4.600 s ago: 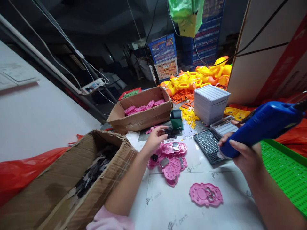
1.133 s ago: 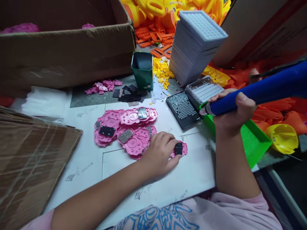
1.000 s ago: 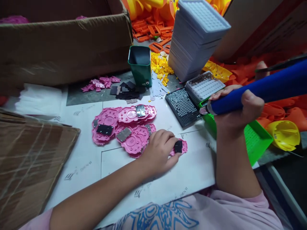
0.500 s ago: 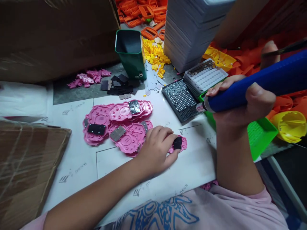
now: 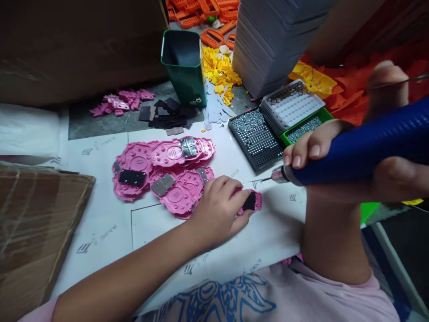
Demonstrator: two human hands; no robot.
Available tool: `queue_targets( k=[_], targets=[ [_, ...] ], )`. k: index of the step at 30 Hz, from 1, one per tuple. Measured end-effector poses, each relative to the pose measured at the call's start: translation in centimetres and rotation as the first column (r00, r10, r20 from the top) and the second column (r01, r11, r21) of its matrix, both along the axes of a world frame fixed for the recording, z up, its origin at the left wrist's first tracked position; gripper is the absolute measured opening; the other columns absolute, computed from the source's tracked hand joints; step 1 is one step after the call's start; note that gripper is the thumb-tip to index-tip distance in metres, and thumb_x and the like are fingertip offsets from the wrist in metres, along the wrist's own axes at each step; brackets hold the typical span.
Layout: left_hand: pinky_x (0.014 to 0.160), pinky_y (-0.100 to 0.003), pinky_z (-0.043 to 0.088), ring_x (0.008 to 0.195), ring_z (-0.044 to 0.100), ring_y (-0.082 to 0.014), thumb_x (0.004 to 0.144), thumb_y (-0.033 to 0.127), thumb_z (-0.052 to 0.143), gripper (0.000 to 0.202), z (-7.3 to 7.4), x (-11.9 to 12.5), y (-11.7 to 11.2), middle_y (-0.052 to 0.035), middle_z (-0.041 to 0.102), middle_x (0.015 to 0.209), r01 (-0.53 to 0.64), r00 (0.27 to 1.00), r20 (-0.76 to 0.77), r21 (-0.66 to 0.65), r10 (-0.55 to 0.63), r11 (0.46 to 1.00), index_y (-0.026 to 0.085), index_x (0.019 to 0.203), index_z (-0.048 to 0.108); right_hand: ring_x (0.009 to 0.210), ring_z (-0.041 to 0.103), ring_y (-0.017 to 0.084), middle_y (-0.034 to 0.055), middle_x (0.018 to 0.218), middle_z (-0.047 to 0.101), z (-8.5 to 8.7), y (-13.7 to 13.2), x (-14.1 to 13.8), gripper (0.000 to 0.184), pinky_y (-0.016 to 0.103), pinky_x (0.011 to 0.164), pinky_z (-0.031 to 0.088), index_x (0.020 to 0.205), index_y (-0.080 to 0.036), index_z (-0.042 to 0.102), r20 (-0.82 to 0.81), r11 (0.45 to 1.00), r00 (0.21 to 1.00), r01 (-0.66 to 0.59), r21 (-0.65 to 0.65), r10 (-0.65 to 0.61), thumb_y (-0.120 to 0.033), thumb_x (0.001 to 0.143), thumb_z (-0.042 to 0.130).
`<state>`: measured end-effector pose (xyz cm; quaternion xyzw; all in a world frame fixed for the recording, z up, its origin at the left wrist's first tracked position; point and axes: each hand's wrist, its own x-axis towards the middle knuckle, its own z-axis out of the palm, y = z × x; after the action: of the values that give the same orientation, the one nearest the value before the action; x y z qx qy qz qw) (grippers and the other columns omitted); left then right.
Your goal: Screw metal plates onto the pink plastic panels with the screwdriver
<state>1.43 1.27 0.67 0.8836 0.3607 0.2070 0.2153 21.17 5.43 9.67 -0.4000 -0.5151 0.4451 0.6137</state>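
My left hand lies curled over a pink plastic part on the white table sheet, pinning it down with a small black plate on top. My right hand is wrapped round a blue electric screwdriver. Its bit tip hovers just right of and above the pink part, apart from it. A heap of pink parts with grey and black plates lies left of my left hand.
A black screw tray and a white tray sit behind the driver, beside a green bin. A green cup, loose black plates, yellow bits, cardboard boxes and a stack of white trays surround the work spot.
My right hand has brought the screwdriver down and toward the left, from over the screw tray to near the pink part. My left hand stays pressed on that part.
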Motion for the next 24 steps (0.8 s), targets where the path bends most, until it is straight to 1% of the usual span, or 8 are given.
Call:
queue_targets(
  k=[1, 3, 5, 9, 11, 19, 21, 24],
  targets=[
    [0.084, -0.042, 0.040, 0.098, 0.052, -0.0275, 0.087, 0.033, 0.061, 0.026, 0.0, 0.0, 0.0, -0.0096, 0.066, 0.101, -0.003, 1.000, -0.004, 0.000, 0.003, 1.000, 0.017, 0.105, 0.068, 0.042, 0.057, 0.018, -0.0046, 0.054, 0.057, -0.1, -0.1, -0.1, 0.044, 0.034, 0.044, 0.053, 0.103, -0.031, 0.061, -0.022, 0.995, 0.995, -0.098, 0.013, 0.098, -0.042, 0.062, 0.070],
    [0.082, -0.042, 0.040, 0.097, 0.051, -0.0278, 0.087, 0.034, 0.061, 0.026, 0.0, 0.1, -0.1, -0.0092, 0.066, 0.099, -0.008, 1.000, -0.019, -0.008, 0.008, 1.000, 0.017, 0.105, 0.069, 0.046, 0.059, 0.019, -0.0024, 0.060, 0.061, -0.7, -0.2, -0.2, 0.052, 0.035, 0.046, 0.053, 0.115, -0.030, 0.058, -0.071, 0.952, 0.950, -0.298, 0.072, 0.303, -0.036, 0.065, 0.072],
    [0.082, -0.042, 0.041, 0.097, 0.050, -0.0286, 0.087, 0.035, 0.061, 0.027, 0.0, 0.1, -0.1, -0.0092, 0.065, 0.099, -0.010, 0.999, -0.036, -0.014, 0.009, 1.000, 0.016, 0.104, 0.069, 0.052, 0.061, 0.020, 0.0001, 0.065, 0.063, -1.4, -0.3, -0.4, 0.053, 0.036, 0.048, 0.054, 0.121, -0.029, 0.056, -0.054, 0.925, 0.925, -0.370, 0.087, 0.375, -0.034, 0.070, 0.071],
    [0.084, -0.043, 0.041, 0.097, 0.049, -0.0285, 0.090, 0.034, 0.059, 0.027, 0.0, 0.1, -0.1, -0.0101, 0.065, 0.101, -0.034, 0.998, -0.048, -0.017, 0.033, 0.999, 0.014, 0.106, 0.067, 0.054, 0.062, 0.021, 0.0006, 0.068, 0.063, -2.2, -0.4, -0.7, 0.052, 0.038, 0.050, 0.054, 0.121, -0.032, 0.054, -0.051, 0.918, 0.916, -0.396, 0.034, 0.397, -0.035, 0.072, 0.071],
    [0.084, -0.043, 0.042, 0.097, 0.048, -0.0280, 0.092, 0.033, 0.056, 0.027, 0.0, 0.1, -0.1, -0.0109, 0.064, 0.103, -0.056, 0.998, -0.039, -0.009, 0.056, 0.998, 0.013, 0.107, 0.066, 0.051, 0.062, 0.021, -0.0004, 0.066, 0.063, -2.4, -0.3, -0.8, 0.051, 0.037, 0.048, 0.054, 0.118, -0.034, 0.054, -0.045, 0.920, 0.919, -0.390, 0.042, 0.392, -0.035, 0.071, 0.071],
    [0.084, -0.042, 0.043, 0.096, 0.049, -0.0273, 0.094, 0.031, 0.056, 0.025, -0.2, 0.0, -0.1, -0.0113, 0.064, 0.102, -0.084, 0.996, -0.017, 0.041, 0.085, 0.996, 0.012, 0.107, 0.066, 0.055, 0.062, 0.021, 0.0020, 0.070, 0.061, -3.0, 0.0, -0.7, 0.052, 0.038, 0.051, 0.054, 0.127, -0.027, 0.054, 0.005, 0.908, 0.914, -0.404, 0.110, 0.406, -0.033, 0.076, 0.068],
    [0.083, -0.042, 0.043, 0.095, 0.050, -0.0273, 0.093, 0.032, 0.057, 0.025, -0.2, 0.0, -0.1, -0.0112, 0.064, 0.102, -0.083, 0.996, -0.017, 0.050, 0.084, 0.995, 0.013, 0.106, 0.066, 0.056, 0.062, 0.020, 0.0013, 0.071, 0.060, -3.0, 0.2, -0.7, 0.050, 0.037, 0.053, 0.054, 0.126, -0.029, 0.055, 0.015, 0.893, 0.900, -0.435, 0.113, 0.436, -0.036, 0.078, 0.069],
    [0.082, -0.042, 0.044, 0.095, 0.051, -0.0272, 0.092, 0.032, 0.058, 0.024, -0.2, 0.0, -0.1, -0.0109, 0.065, 0.101, -0.087, 0.996, -0.031, 0.050, 0.088, 0.995, 0.014, 0.105, 0.066, 0.061, 0.063, 0.020, 0.0016, 0.075, 0.059, -3.2, 0.5, -0.4, 0.049, 0.037, 0.056, 0.055, 0.126, -0.032, 0.056, 0.023, 0.846, 0.858, -0.510, 0.152, 0.513, -0.037, 0.080, 0.069]
  ],
)
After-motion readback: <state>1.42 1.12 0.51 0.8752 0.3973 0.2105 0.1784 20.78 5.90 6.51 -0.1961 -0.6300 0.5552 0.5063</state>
